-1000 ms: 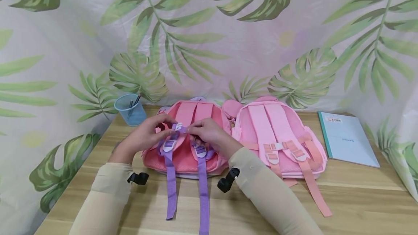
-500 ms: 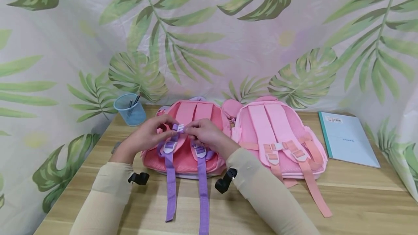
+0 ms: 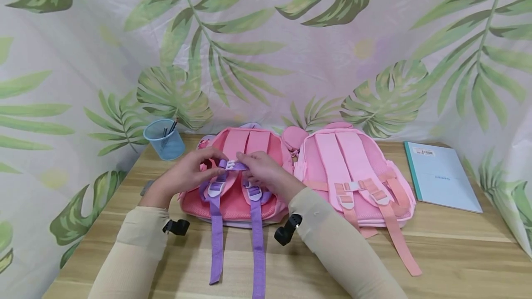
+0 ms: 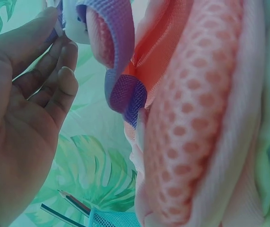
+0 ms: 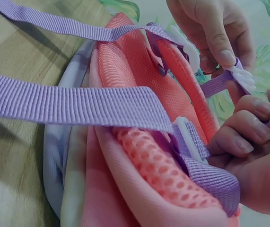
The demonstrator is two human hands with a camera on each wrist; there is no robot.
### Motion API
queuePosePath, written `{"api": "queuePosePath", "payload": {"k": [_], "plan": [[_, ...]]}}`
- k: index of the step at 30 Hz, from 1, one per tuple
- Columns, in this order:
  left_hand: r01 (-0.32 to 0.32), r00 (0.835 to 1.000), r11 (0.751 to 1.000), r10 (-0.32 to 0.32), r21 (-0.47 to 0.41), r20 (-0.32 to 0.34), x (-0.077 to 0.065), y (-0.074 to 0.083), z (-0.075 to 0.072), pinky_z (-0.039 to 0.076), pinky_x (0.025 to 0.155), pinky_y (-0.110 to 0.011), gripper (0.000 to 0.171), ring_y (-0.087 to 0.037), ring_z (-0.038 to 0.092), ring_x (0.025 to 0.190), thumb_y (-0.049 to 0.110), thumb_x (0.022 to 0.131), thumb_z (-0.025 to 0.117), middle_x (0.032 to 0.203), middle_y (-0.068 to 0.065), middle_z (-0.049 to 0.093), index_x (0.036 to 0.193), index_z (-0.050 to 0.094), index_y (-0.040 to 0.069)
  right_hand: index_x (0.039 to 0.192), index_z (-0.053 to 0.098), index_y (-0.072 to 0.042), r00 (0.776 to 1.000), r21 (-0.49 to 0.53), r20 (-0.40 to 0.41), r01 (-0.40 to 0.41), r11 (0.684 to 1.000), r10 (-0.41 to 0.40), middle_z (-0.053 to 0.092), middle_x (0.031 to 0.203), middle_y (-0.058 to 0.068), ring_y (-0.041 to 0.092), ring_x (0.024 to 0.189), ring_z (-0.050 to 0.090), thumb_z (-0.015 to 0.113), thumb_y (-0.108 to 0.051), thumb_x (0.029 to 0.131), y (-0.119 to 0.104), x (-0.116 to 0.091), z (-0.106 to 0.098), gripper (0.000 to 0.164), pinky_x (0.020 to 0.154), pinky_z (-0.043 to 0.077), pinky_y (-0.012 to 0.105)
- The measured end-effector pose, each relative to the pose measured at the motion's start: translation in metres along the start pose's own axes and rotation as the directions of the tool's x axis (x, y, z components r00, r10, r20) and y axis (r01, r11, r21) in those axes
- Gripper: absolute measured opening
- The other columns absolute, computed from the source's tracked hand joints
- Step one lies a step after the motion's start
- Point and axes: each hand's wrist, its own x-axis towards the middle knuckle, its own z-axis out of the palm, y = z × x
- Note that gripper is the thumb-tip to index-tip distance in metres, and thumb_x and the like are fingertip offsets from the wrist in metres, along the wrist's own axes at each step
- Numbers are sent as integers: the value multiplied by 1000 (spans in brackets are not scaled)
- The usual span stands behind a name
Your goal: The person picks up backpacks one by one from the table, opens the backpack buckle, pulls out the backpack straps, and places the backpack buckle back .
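Note:
A coral backpack [image 3: 237, 209] lies with its back panel and shoulder straps up. Over it, my left hand [image 3: 187, 172] pinches a short purple strap beside a white side-release buckle [image 3: 230, 165]. My right hand [image 3: 266, 170] holds the purple strap [image 3: 239, 166] on the buckle's other side between thumb and fingers. In the right wrist view the left thumb lies right at the white buckle [image 5: 241, 75]. Two long purple webbing tails [image 3: 217, 243] hang from white strap adjusters [image 3: 215, 189] toward the table's front. In the left wrist view, fingertips of the left hand [image 4: 26, 90] meet at the purple webbing.
A pink backpack [image 3: 328, 151] with peach straps and a joined white buckle lies close on the right. A blue mesh cup [image 3: 166, 144] with pencils stands at the back left. A light-blue notebook [image 3: 444, 176] lies at the right of the wooden table [image 3: 316, 262].
My right fingers moved in to the white buckle, then slid slightly right along the purple strap, showing webbing between hand and buckle. The left hand stays almost in place.

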Motion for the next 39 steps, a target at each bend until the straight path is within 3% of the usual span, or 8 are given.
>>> {"api": "queuePosePath", "payload": {"k": [3,8,12,19,26,39], "plan": [[-31,1000,1000,32,2,-1,1,-1,1,54,84,-32,27,-18,64,100,9,97,80,110,3,74,122,74,16,105,76,-14,1000,-75,-13,13,997,-14,45,61,-3,12,51,39,63,-49,108,-1,-1,0,38,50,31,26],[-30,1000,999,30,-13,7,2,-2,3,54,85,-33,29,-19,65,103,11,98,81,112,0,73,125,72,14,112,83,-17,999,-149,-29,41,988,-46,44,60,-3,13,50,39,68,-37,108,-2,-3,0,25,49,32,26],[33,999,999,-31,-31,42,2,-4,6,53,85,-33,30,-21,63,101,15,96,83,108,-2,70,123,70,13,113,83,-14,998,-118,-40,36,992,-41,44,61,-2,13,51,39,67,-33,108,-1,-2,1,25,50,32,26],[81,991,997,-83,20,104,4,-10,11,48,77,-29,18,-19,55,89,19,96,84,91,0,60,99,67,15,122,80,-8,999,-71,-17,48,996,-49,44,63,-3,12,52,40,65,-27,109,1,-1,3,27,51,33,24],[115,986,991,-123,69,113,5,-11,11,51,85,-35,17,-18,56,94,22,96,84,97,0,63,103,70,16,123,78,-3,998,-23,16,63,998,-62,45,65,-3,11,55,40,63,-22,110,3,-1,4,28,54,35,24],[72,992,995,-79,67,102,5,-9,14,54,88,-35,13,-17,58,97,19,98,82,100,4,66,105,72,18,120,77,-1,998,39,8,67,997,-67,48,69,-2,10,56,40,60,-19,112,7,1,4,27,55,34,23]]}}
